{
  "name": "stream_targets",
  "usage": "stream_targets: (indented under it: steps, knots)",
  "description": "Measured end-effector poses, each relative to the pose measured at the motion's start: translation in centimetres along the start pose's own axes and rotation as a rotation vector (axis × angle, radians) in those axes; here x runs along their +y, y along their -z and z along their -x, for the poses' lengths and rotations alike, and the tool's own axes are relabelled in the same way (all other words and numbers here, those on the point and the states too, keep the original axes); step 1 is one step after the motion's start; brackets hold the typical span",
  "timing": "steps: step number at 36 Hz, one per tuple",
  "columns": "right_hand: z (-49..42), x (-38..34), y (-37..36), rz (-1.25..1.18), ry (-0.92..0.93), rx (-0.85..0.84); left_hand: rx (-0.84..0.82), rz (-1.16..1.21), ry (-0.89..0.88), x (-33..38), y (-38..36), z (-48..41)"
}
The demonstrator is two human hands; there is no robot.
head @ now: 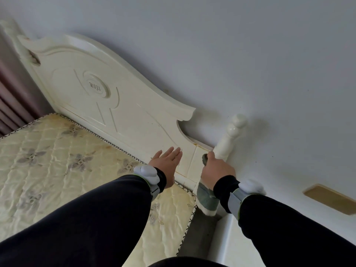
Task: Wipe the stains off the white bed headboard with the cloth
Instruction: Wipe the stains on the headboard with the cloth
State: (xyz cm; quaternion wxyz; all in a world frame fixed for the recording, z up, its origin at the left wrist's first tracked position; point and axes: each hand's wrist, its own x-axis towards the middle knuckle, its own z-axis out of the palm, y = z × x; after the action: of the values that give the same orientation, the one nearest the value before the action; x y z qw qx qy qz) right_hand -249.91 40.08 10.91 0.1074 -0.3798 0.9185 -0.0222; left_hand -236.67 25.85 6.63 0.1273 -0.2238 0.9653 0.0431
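The white carved headboard (107, 97) runs from upper left down to its turned corner post (230, 137). A yellowish stain line (200, 145) marks the low ledge beside the post. My right hand (216, 168) grips a grey-green cloth (207, 197) and holds it against the headboard's lower right end, just below that stain; most of the cloth hangs under my wrist. My left hand (167, 160) rests flat, fingers straight, on the panel to the left of it.
A bare quilted mattress (57, 166) with yellow stains lies at the left, against the headboard. A pale wall (250, 54) stands behind. Curtains (11, 101) hang at the far left. A tan panel (329, 198) sits at the right edge.
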Motion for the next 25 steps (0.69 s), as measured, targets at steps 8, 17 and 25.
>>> stream_targets:
  steps: [8, 17, 25]
  knots:
    - [-0.1, 2.5, -1.0, -0.026, 0.004, 0.012, -0.033, -0.032, 0.032, 2.0, -0.6, -0.6]
    - [0.1, 3.4, -0.8, -0.086, 0.108, 0.041, -0.056, -0.038, 0.127, 3.9, -0.3, 0.2]
    - [-1.9, 0.5, 0.1, -0.235, 0.153, 0.127, -0.015, -0.064, 0.22, 3.0, 0.9, 0.4]
